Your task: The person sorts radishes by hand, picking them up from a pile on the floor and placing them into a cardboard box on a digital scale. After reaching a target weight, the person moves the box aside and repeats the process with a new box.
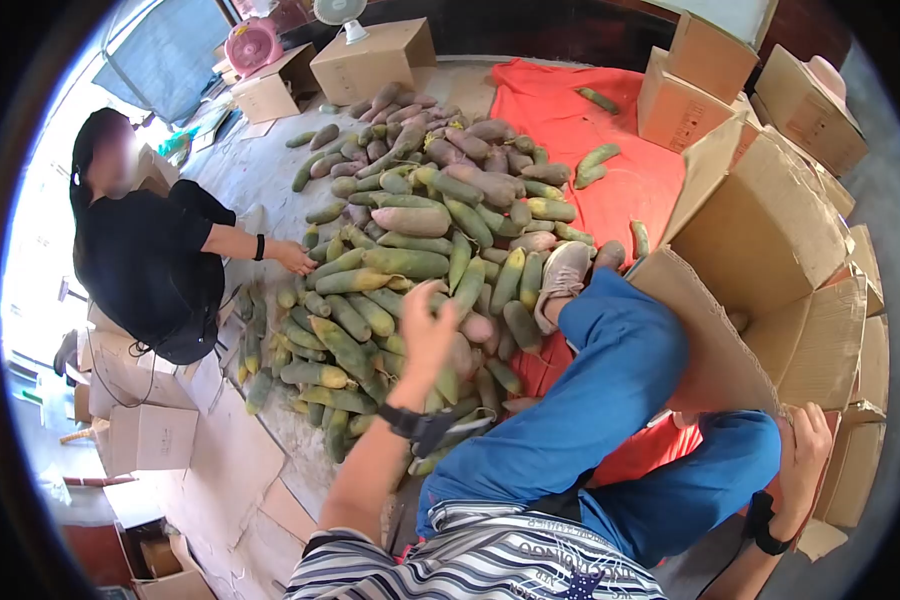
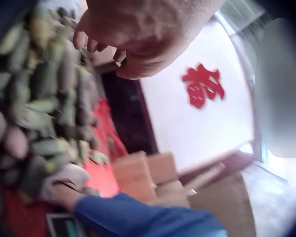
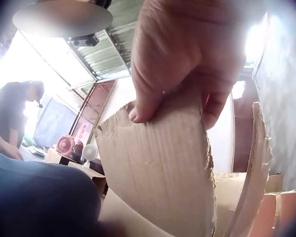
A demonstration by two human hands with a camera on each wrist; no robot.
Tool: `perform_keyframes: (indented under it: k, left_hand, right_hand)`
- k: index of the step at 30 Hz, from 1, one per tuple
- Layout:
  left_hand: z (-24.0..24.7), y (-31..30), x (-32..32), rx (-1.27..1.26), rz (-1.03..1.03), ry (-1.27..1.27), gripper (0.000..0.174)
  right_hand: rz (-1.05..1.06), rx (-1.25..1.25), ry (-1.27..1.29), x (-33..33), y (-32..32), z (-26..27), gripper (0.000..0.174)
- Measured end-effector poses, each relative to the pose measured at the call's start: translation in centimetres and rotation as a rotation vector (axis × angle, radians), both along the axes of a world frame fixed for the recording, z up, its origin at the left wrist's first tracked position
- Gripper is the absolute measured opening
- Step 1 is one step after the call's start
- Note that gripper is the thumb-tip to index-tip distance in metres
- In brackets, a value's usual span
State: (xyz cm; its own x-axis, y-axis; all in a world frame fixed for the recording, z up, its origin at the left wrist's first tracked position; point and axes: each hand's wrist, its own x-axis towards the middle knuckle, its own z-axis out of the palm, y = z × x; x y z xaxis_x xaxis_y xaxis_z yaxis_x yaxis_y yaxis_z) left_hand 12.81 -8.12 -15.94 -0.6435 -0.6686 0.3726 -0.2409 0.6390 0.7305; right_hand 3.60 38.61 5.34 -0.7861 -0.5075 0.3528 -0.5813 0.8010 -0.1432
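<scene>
Right hand (image 1: 805, 455) fingers pinch cardboard flap (image 1: 715, 340), its long axis slanting up-left; left hand (image 1: 428, 335) fingers loose, empty, over vegetables (image 1: 420, 220)

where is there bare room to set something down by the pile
Bare red cloth lies between the pile and the boxes. Bare floor shows between the pile and the seated person. It is crowded under the left hand and around the shoe.
</scene>
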Motion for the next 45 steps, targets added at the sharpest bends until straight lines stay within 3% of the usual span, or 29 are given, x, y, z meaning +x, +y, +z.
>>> perform_keyframes:
  k: [1,2,5,6,9,16,19,20,21,23,25,30,31,33,34,36,39,40,43,45]
  left_hand:
    - [-1.5,-1.9,2.5,0.105,0.168,-0.09,0.035]
    - [-4.4,-4.2,5.2,0.015,0.301,-0.124,0.038]
    - [-12.0,-9.5,12.0,0.084,0.609,-0.377,0.05]
    - [-11.3,-9.8,12.8,0.265,0.673,-0.416,0.054]
    - [-14.2,-12.1,14.8,0.486,0.679,-0.477,0.06]
    - [-19.4,-16.1,14.5,0.657,0.756,-0.426,0.084]
    - [-19.4,-16.1,13.5,0.637,0.846,-0.505,0.083]
    - [-19.1,-15.5,13.1,0.668,0.881,-0.448,0.074]
    - [-18.7,-14.9,13.0,0.668,0.877,-0.445,0.074]
    - [-17.1,-12.9,14.0,1.29,0.588,0.067,0.06]
    - [-14.8,-9.8,14.4,1.59,0.48,0.144,0.056]
    - [-10.5,-2.2,11.3,1.574,0.3,0.06,0.058]
    - [-9.0,-1.2,9.8,1.508,0.279,0.075,0.046]
    - [-11.0,-1.2,7.7,1.431,0.104,0.042,0.062]
    - [-13.9,-1.5,7.3,1.428,0.103,0.043,0.062]
    - [-19.3,-2.2,6.0,1.214,0.121,-0.243,0.084]
    - [-18.3,-1.6,4.5,1.028,0.259,-0.414,0.098]
    - [-18.2,-1.6,4.4,0.997,0.25,-0.411,0.087]
    - [-20.6,-2.5,4.9,0.969,0.171,-0.395,0.08]
    - [-18.9,-2.2,5.0,0.999,0.081,-0.257,0.054]
  right_hand:
    - [0.009,0.007,-0.004,0.0,0.0,0.2,0.013]
    - [-0.018,0.017,-0.027,0.1,0.2,0.2,0.013]
    - [-0.037,0.042,-0.036,0.1,0.1,0.4,0.013]
    - [-0.036,0.054,-0.026,0.0,0.0,0.5,0.013]
    - [-0.055,0.109,-0.027,-0.1,0.3,0.6,0.012]
    - [-0.09,0.048,-0.063,-0.1,0.1,0.3,0.013]
    - [-0.08,0.085,-0.022,0.0,0.3,0.4,0.014]
    - [-0.079,0.098,-0.004,0.0,0.3,0.3,0.014]
    - [-0.079,0.109,0.016,-0.1,0.4,0.2,0.014]
    - [-0.089,0.104,0.025,-0.3,0.6,0.1,0.014]
    - [-0.096,0.1,0.029,-0.4,0.8,-0.2,0.014]
    - [-0.11,0.023,-0.002,-0.8,0.8,-0.2,0.014]
    - [-0.107,0.027,0.0,-0.8,1.0,-0.2,0.014]
    - [-0.092,0.045,0.01,-0.8,1.3,-0.4,0.014]
    - [-0.093,0.041,0.011,-0.7,1.2,-0.5,0.014]
    - [-0.115,0.062,0.015,-0.2,0.8,-0.4,0.013]
    - [-0.118,0.026,-0.038,0.3,0.0,-0.2,0.012]
    - [-0.166,0.042,-0.105,0.5,0.0,0.0,0.013]
    - [-0.156,0.021,-0.092,0.6,-1.2,0.5,0.012]
    - [-0.158,0.007,-0.069,0.4,-1.3,0.5,0.011]
